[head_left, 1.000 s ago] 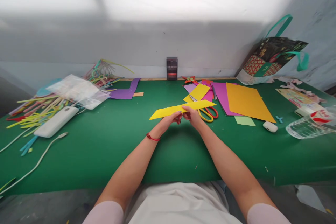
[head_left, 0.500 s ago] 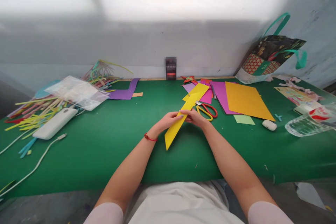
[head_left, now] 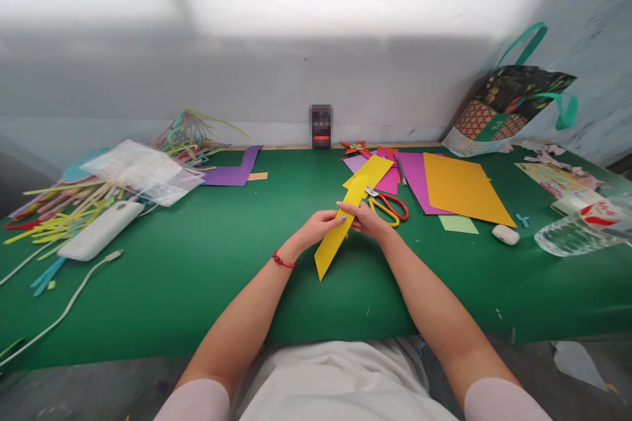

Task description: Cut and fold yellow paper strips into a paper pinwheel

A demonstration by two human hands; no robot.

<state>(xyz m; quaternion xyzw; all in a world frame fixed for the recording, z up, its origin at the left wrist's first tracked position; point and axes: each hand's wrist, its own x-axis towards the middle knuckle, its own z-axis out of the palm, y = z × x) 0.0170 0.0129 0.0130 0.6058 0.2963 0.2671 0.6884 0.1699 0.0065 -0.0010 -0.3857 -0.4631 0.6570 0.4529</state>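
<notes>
A long yellow paper strip [head_left: 334,243] with slanted ends is held above the green table [head_left: 197,263] at its middle. My left hand [head_left: 320,225] pinches it from the left and my right hand [head_left: 366,218] pinches it from the right, fingers closed on the paper. The strip points toward me at its near end and away to the upper right at its far end. A red cord sits on my left wrist. Just behind my right hand lie red-and-yellow scissors [head_left: 390,206].
Coloured sheets lie beyond the hands: yellow [head_left: 371,170], pink, purple and a large orange one [head_left: 461,187]. At left are a power bank [head_left: 100,230] with a cable, a plastic bag and many paper strips. A gift bag [head_left: 508,108], a clear bottle [head_left: 575,233] and a small white object [head_left: 506,234] are at right.
The yellow strip has turned from lying crosswise in front of me to pointing nearly lengthwise, near end toward me. Both hands kept their hold and stayed in about the same place.
</notes>
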